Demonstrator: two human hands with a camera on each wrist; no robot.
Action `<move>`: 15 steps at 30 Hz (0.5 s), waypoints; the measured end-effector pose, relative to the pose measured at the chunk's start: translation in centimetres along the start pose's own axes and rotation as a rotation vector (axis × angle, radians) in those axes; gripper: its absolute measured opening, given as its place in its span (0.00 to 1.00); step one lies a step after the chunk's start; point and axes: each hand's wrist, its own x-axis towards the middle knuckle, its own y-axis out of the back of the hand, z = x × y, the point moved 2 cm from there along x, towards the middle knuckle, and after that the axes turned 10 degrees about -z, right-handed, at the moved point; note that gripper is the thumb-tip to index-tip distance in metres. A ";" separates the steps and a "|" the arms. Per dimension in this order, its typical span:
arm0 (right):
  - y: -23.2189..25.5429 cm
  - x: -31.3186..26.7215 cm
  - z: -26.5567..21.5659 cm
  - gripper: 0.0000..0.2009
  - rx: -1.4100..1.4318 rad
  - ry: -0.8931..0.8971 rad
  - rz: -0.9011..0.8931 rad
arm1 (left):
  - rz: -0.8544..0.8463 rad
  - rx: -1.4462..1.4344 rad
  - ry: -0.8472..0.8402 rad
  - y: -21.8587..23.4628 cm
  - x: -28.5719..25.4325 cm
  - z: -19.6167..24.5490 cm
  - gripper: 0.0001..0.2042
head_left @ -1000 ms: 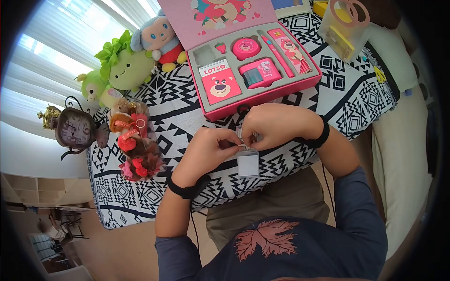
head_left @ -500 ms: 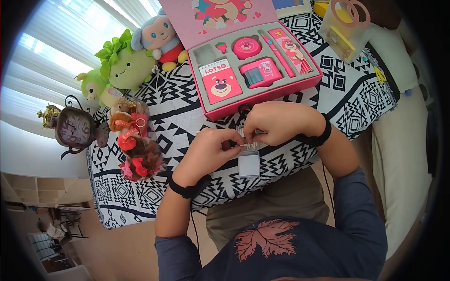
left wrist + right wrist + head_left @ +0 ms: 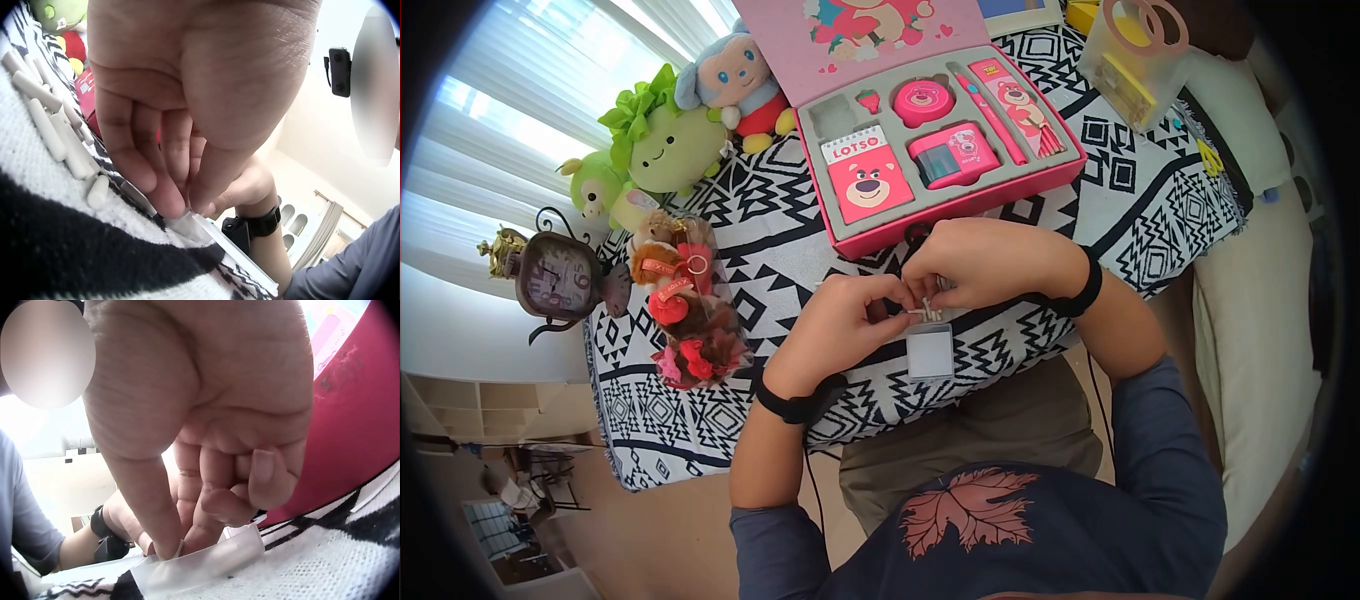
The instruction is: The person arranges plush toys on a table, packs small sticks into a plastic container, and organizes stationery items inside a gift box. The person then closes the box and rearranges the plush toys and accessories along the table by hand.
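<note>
In the head view, my left hand [image 3: 840,318] and right hand [image 3: 990,262] meet at the upper edge of a small clear case [image 3: 930,354], where short white sticks [image 3: 933,314] show. The left wrist view has my left thumb and finger pinching the case's clear plastic [image 3: 190,230]; several loose white sticks [image 3: 47,130] lie on the cloth beside them. From the right wrist, my right thumb and a fingertip come together inside the clear tray part [image 3: 215,565], with a small white piece partly hidden between them.
Just beyond my hands is an open pink gift box [image 3: 960,212] with stationery. A bag of small plush toys [image 3: 690,300], a clock [image 3: 558,275] and large plush toys [image 3: 665,145] stand left. A clear bag [image 3: 1130,85] is at the back right.
My right hand's fingertips have shifted slightly left, closer to my left fingertips. The left hand and the clear case have hardly moved.
</note>
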 end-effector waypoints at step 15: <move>0.1 -0.2 0.8 0.08 -0.117 0.006 -0.038 | -0.015 0.022 -0.046 0.1 -0.1 0.4 0.05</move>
